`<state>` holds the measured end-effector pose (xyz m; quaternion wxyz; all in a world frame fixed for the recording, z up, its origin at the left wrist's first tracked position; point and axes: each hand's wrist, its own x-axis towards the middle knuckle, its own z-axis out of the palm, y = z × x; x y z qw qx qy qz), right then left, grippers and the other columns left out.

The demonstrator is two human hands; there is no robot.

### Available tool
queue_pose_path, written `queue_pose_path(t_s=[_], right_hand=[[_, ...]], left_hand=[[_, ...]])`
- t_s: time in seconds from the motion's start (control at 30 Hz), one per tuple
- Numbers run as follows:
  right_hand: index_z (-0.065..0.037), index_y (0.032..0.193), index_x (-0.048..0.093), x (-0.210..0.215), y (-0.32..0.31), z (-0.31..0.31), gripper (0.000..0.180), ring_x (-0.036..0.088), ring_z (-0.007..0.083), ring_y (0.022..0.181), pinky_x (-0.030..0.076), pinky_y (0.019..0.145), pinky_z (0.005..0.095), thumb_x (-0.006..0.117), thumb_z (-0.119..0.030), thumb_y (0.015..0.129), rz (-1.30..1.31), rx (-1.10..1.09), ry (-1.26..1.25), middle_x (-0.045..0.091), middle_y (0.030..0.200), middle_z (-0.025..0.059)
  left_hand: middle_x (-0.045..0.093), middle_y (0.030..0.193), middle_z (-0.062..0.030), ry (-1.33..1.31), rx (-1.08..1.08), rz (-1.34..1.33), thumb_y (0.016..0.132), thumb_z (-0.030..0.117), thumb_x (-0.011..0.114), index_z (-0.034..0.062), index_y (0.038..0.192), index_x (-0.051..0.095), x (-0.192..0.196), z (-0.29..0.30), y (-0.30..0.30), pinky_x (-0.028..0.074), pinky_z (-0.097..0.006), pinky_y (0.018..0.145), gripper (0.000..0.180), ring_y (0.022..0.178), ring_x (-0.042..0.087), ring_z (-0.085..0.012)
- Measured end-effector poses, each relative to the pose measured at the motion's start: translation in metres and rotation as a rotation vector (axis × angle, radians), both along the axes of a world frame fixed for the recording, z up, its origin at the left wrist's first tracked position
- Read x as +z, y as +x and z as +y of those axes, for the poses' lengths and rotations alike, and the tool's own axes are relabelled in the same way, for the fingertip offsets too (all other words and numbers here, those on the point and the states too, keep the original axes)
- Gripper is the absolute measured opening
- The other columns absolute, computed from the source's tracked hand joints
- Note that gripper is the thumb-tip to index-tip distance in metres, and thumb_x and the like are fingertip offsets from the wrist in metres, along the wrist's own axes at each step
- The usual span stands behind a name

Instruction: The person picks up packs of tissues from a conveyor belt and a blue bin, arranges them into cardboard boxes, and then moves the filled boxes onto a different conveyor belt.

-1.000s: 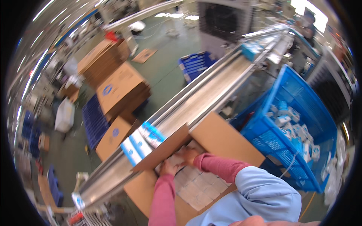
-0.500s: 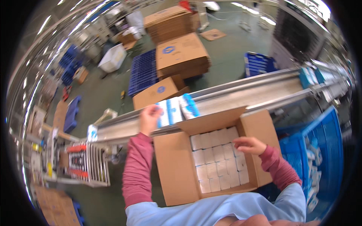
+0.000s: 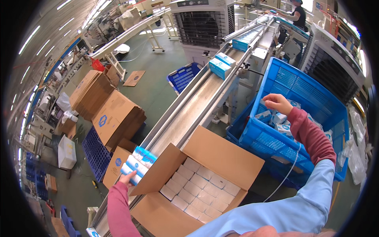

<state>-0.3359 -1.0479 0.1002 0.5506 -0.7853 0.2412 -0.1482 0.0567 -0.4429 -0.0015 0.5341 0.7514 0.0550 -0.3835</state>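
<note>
My left hand (image 3: 127,179) is at the near end of a short row of white-and-blue tissue packs (image 3: 139,162) on the conveyor, its thumb on the nearest one; its other fingers are partly hidden. Beside the belt stands an open cardboard box (image 3: 223,148) with its flaps spread, filled with rows of white packs (image 3: 199,189). My right hand (image 3: 278,104) is raised over a large blue plastic crate (image 3: 260,136), fingers loosely bent and apart, with nothing visible in them. Loose white-and-blue packs (image 3: 283,128) lie jumbled inside that crate, below the hand.
The conveyor (image 3: 189,120) runs diagonally to the far right, carrying more blue-and-white packs (image 3: 222,66). Beyond it are stacked flat cartons (image 3: 116,118), a blue pallet (image 3: 94,152), a blue basket (image 3: 184,77) and a large fan unit (image 3: 203,27). Another person (image 3: 298,17) stands at the far end.
The view has swung to the right. My right hand has gone from above the cardboard box to above the blue crate. My left hand stays at the row of packs on the belt.
</note>
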Motion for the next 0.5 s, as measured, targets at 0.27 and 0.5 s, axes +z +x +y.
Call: queue_pose_path(t_s=[0.27,0.5], right_hand=[[-0.004,0.111,0.053,-0.067,0.232,-0.150,0.056,0.051,0.0362,0.099,0.041,0.086,0.0398,0.059,-0.047,0.075,0.140,-0.219,-0.850,0.054,0.107,0.0201],[0.002,0.116,0.048,-0.122,0.339,-0.179,0.069,0.052,0.0295,0.104,0.040,0.090,0.0350,0.069,-0.038,0.064,0.314,-0.015,-0.502,0.054,0.112,0.0208]], left_hand=[[0.048,0.121,-0.0088,0.090,-0.150,0.120,0.076,0.017,0.067,0.0106,0.125,0.037,0.018,-0.100,0.016,0.042,-0.048,0.088,0.057,0.110,0.048,-0.0259],[0.051,0.117,-0.0033,0.125,-0.026,0.135,0.075,0.016,0.068,0.0145,0.122,0.042,0.022,-0.095,0.005,0.043,-0.048,0.083,0.054,0.106,0.050,-0.0220]])
